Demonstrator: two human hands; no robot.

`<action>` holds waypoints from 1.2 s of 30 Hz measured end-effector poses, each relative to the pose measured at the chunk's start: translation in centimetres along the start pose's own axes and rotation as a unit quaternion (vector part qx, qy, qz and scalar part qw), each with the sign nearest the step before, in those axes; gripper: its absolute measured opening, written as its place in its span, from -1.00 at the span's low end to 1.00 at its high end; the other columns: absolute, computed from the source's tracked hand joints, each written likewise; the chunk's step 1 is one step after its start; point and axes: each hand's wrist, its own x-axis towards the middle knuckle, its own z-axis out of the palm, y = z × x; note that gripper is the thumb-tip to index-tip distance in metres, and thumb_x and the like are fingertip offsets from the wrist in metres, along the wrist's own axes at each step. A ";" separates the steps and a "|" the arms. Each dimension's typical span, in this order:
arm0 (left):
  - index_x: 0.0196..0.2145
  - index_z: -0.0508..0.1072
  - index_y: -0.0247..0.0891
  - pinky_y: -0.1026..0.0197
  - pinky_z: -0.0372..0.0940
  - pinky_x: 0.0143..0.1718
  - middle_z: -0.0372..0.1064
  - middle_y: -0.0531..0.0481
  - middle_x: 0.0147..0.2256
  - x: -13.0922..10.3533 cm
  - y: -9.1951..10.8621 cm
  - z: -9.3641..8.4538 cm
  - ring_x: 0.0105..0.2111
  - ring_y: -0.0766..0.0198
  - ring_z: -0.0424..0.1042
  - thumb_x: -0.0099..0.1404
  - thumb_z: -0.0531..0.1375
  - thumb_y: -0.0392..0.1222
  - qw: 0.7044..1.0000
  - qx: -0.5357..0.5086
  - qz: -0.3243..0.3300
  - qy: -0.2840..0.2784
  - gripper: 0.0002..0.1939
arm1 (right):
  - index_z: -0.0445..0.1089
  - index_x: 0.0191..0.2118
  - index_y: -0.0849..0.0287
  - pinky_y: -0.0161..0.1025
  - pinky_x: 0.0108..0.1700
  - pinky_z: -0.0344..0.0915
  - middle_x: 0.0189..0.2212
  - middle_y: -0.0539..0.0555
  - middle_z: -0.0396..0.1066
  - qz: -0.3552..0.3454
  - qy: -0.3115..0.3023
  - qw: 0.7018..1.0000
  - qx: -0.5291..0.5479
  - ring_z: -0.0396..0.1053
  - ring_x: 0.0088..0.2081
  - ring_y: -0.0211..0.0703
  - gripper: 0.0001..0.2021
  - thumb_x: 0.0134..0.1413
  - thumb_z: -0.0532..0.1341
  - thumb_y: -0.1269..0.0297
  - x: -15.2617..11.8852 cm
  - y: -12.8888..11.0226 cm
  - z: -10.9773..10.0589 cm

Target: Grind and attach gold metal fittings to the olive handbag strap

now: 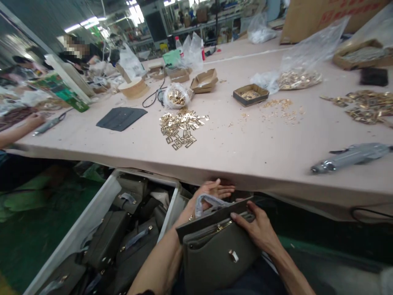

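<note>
On my feed, with the handbag (215,260) at the clock's centre, I have a bin (87,221) of other bags (106,239) at nine. The desk (233,143) spans ten to two; on it lie a panel (120,119) at eleven, a box (257,99) at twelve and a power driver (353,157) at two.

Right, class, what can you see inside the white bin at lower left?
Several dark bags lie jumbled inside the bin, some with wrapped handles and gold-coloured fittings showing. The bin's floor is covered, so whatever lies beneath the top bags cannot be seen.
</note>
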 end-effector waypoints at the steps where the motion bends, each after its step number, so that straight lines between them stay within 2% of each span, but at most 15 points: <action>1: -0.19 0.54 -0.49 0.06 0.40 -0.01 0.53 -0.38 -0.14 -0.5 0.8 -0.8 -0.12 0.03 0.55 0.38 0.22 -0.06 1.000 -0.007 -0.005 0.010 -0.66 | 0.47 0.09 0.23 -0.03 0.09 0.39 0.03 0.24 0.47 0.009 0.011 1.000 -0.003 0.41 0.09 0.23 -0.33 -0.03 0.39 -0.16 -0.3 0.3 0.0; 4: -0.22 0.56 -0.43 0.10 0.41 -0.06 0.56 -0.30 -0.20 -3.3 3.9 -2.6 -0.19 0.09 0.56 0.34 0.25 -0.06 0.992 0.041 0.075 0.095 -0.69 | 0.40 0.16 0.16 -0.09 0.10 0.38 0.04 0.16 0.47 0.015 -0.010 1.000 0.021 0.43 0.07 0.12 -0.38 0.11 0.32 -0.16 -0.8 1.0 -0.6; 6: -0.16 0.57 -0.40 0.13 0.38 -0.07 0.55 -0.26 -0.15 -5.8 5.6 -2.1 -0.18 0.12 0.54 0.35 0.25 -0.05 0.957 0.163 0.174 0.165 -0.69 | 0.39 0.16 0.12 -0.11 0.10 0.38 0.02 0.10 0.48 0.012 -0.019 0.999 0.036 0.46 0.02 0.07 -0.43 0.17 0.29 -0.15 -0.8 1.4 -0.9; 8: -0.18 0.58 -0.34 0.18 0.34 -0.11 0.55 -0.18 -0.20 -8.0 6.5 -0.3 -0.21 0.16 0.51 0.35 0.25 -0.03 0.871 0.338 0.257 0.248 -0.71 | 0.40 0.14 0.12 -0.12 0.09 0.38 0.00 0.09 0.49 0.009 -0.009 0.999 0.036 0.46 0.00 0.05 -0.45 0.17 0.29 -0.14 -0.7 1.6 -0.9; 10: -0.18 0.58 -0.27 0.20 0.30 -0.12 0.53 -0.08 -0.24 -9.3 6.7 2.2 -0.23 0.20 0.47 0.34 0.28 -0.04 0.753 0.492 0.309 0.309 -0.76 | 0.40 0.12 0.14 -0.13 0.07 0.39 0.00 0.10 0.49 0.004 0.005 0.999 0.031 0.46 -0.01 0.05 -0.45 0.16 0.30 -0.14 -0.5 1.5 -0.7; 11: -0.17 0.58 -0.25 0.21 0.29 -0.14 0.53 -0.06 -0.25 -9.5 6.6 3.4 -0.25 0.21 0.46 0.34 0.28 -0.05 0.712 0.535 0.322 0.321 -0.77 | 0.40 0.12 0.14 -0.13 0.05 0.40 -0.01 0.10 0.49 0.002 0.009 1.000 0.029 0.47 -0.02 0.06 -0.45 0.16 0.30 -0.13 -0.4 1.4 -0.6; 12: -0.14 0.57 -0.23 0.22 0.29 -0.18 0.52 -0.03 -0.26 -9.4 6.4 4.4 -0.28 0.22 0.45 0.35 0.27 -0.05 0.695 0.557 0.324 0.320 -0.77 | 0.40 0.12 0.14 -0.12 0.04 0.41 -0.02 0.10 0.50 0.000 0.011 1.000 0.027 0.47 -0.03 0.06 -0.45 0.16 0.30 -0.13 -0.3 1.3 -0.5; 14: -0.14 0.59 -0.22 0.24 0.28 -0.29 0.52 -0.01 -0.33 -8.6 5.8 5.7 -0.36 0.24 0.44 0.39 0.21 -0.01 0.714 0.554 0.307 0.299 -0.73 | 0.41 0.12 0.14 -0.11 0.01 0.41 -0.04 0.09 0.50 -0.003 0.008 1.000 0.025 0.48 -0.05 0.06 -0.46 0.16 0.30 -0.12 -0.3 1.1 -0.2; 18: -0.35 0.62 -0.28 0.28 0.28 -0.41 0.46 -0.02 -0.53 -5.8 4.0 5.8 -0.52 0.29 0.40 0.46 0.06 0.11 0.798 0.487 0.251 0.252 -0.51 | 0.41 0.13 0.13 -0.09 0.01 0.41 -0.02 0.11 0.50 -0.010 0.014 1.000 0.024 0.48 -0.05 0.08 -0.46 0.17 0.30 -0.12 -0.5 1.1 -0.2; 21: -0.29 0.63 -0.31 0.32 0.21 -0.59 0.47 -0.04 -0.56 -4.6 2.8 5.6 -0.66 0.35 0.32 0.42 0.10 0.18 0.856 0.414 0.206 0.230 -0.49 | 0.41 0.12 0.14 -0.07 -0.01 0.42 -0.04 0.12 0.50 -0.012 0.033 0.999 0.018 0.48 -0.05 0.10 -0.45 0.16 0.30 -0.13 -0.9 1.4 -0.4; 23: -0.27 0.62 -0.35 0.34 0.20 -0.65 0.50 -0.08 -0.53 -4.3 2.1 5.6 -0.66 0.34 0.35 0.36 0.19 0.15 0.877 0.384 0.184 0.223 -0.54 | 0.42 0.12 0.14 -0.07 -0.01 0.43 -0.05 0.11 0.51 -0.007 0.038 0.999 0.017 0.49 -0.06 0.10 -0.46 0.16 0.30 -0.12 -1.0 1.5 -0.4; 26: -0.22 0.57 -0.42 0.32 0.34 -0.60 0.53 -0.12 -0.48 -4.3 1.5 5.8 -0.60 0.29 0.44 0.22 0.34 -0.05 0.897 0.339 0.178 0.222 -0.66 | 0.43 0.12 0.13 -0.08 -0.01 0.43 -0.06 0.11 0.52 -0.011 0.040 0.999 0.016 0.49 -0.06 0.10 -0.46 0.15 0.30 -0.11 -1.0 1.4 -0.4; 30: -0.11 0.51 -0.46 0.25 0.46 -0.50 0.55 -0.12 -0.49 -4.4 0.8 5.8 -0.55 0.22 0.52 0.09 0.42 -0.21 0.919 0.273 0.196 0.207 -0.57 | 0.46 0.07 0.14 -0.10 -0.04 0.44 -0.08 0.11 0.53 -0.026 0.038 0.999 0.021 0.50 -0.09 0.09 -0.50 0.14 0.30 -0.09 -1.0 1.0 -0.6; 33: -0.19 0.53 -0.44 0.23 0.49 -0.44 0.58 -0.19 -0.42 -4.6 0.0 6.1 -0.49 0.16 0.57 0.12 0.41 -0.20 0.913 0.267 0.226 0.209 -0.67 | 0.46 0.06 0.15 -0.10 -0.06 0.45 -0.09 0.12 0.52 -0.021 0.036 0.999 0.021 0.51 -0.11 0.08 -0.50 0.14 0.30 -0.10 -1.1 1.1 -0.7; 36: -0.26 0.56 -0.38 0.24 0.48 -0.43 0.59 -0.17 -0.40 -5.2 -0.6 6.6 -0.46 0.16 0.58 0.20 0.35 -0.20 0.885 0.315 0.258 0.226 -0.80 | 0.46 0.06 0.17 -0.09 -0.05 0.44 -0.08 0.14 0.52 -0.023 0.041 0.999 0.006 0.50 -0.11 0.09 -0.48 0.14 0.30 -0.11 -1.0 1.4 -0.7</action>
